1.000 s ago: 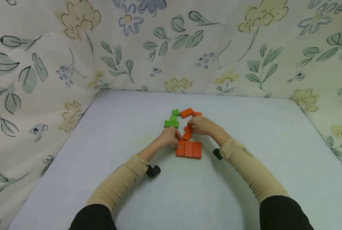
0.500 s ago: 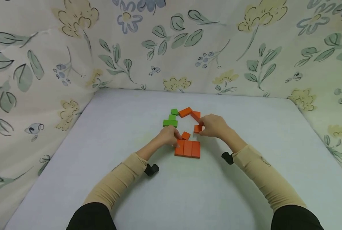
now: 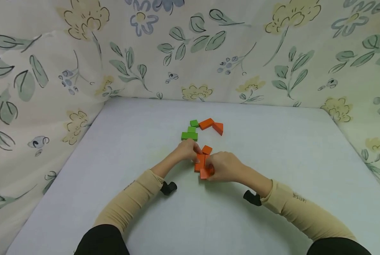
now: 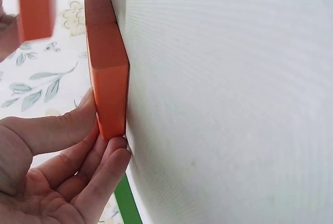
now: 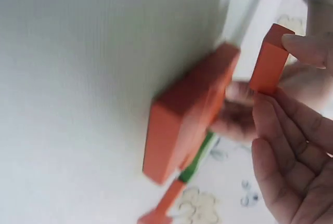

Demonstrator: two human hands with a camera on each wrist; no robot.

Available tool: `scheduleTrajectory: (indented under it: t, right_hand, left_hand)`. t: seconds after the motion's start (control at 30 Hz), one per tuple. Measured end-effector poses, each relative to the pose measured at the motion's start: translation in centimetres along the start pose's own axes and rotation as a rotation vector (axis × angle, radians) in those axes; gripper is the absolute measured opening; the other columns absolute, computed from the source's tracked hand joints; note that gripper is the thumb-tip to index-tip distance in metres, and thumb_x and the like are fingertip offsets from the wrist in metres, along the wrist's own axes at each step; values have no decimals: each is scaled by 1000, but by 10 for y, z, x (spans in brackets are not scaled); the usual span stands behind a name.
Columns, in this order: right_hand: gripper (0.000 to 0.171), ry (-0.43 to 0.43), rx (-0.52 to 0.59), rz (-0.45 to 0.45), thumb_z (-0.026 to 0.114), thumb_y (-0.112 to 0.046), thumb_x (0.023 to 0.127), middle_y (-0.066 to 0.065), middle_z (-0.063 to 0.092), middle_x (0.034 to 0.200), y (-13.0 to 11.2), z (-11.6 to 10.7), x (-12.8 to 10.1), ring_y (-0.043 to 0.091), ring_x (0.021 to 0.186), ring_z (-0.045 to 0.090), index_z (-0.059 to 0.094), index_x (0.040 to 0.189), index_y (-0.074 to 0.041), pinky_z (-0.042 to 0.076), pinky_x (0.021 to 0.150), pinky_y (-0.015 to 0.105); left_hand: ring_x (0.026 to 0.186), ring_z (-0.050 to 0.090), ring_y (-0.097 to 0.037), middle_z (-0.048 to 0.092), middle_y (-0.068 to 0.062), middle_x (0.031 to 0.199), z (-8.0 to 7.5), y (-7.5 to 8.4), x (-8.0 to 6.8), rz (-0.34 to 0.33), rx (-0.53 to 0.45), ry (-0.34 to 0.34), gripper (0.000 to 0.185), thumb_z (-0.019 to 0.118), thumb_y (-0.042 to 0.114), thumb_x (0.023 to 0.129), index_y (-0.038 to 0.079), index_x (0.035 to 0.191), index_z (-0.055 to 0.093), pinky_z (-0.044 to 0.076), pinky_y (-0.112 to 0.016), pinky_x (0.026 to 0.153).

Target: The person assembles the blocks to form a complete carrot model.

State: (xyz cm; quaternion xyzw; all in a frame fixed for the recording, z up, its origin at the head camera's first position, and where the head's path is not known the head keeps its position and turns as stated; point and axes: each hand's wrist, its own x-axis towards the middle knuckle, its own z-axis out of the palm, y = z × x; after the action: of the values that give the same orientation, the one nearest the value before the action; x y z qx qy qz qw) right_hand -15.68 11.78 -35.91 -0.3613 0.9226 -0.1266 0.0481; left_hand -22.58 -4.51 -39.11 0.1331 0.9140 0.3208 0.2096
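Your blocks are smooth, matte painted pieces with crisp square edges. A flat slab of orange bars [image 3: 200, 162] lies side by side near the middle of the counter [image 3: 119, 141], which is covered in a pale, finely woven cloth. Your left hand [image 3: 187, 150] presses its thumb and curled fingers against the slab's left end, gripping that edge. Your right hand [image 3: 223, 166] pinches a small orange block [image 5: 269, 60] between thumb and fingertips, held just above the slab's near right side; in the head view your fingers mostly hide it. One small orange square block [image 3: 207, 149] sits just behind the slab, touching it. Farther back, well apart from your hands, lie three green blocks [image 3: 190, 134] in a stepped row and two orange blocks [image 3: 211, 125] set at an angle. Cream fabric printed with leaves and yellow and blue flowers [image 3: 190, 49] hangs as a wall around the counter on three sides
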Motion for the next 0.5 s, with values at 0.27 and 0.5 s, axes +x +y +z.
scheduleTrajectory:
  t: [0.27, 0.5]
  right_hand:
    - [19, -54, 16, 56, 75, -25, 63, -9, 38, 51, -13, 17, -5, 6, 50, 36, 62, 70, -13, 30, 45, 21]
    - [16, -46, 14, 36, 71, -16, 63, -8, 39, 58, -16, 24, -7, 7, 51, 36, 62, 75, -11, 29, 45, 21]
  left_hand:
    - [65, 50, -14, 63, -2, 84, 0, -1, 0, 0, -6, 2, 23, 75, 5, 66, 6, 89, 69, 41, -22, 56]
    - [67, 50, -14, 63, -1, 82, 0, -1, -1, -5, -1, 7, 24, 76, 6, 66, 7, 89, 69, 41, -23, 57]
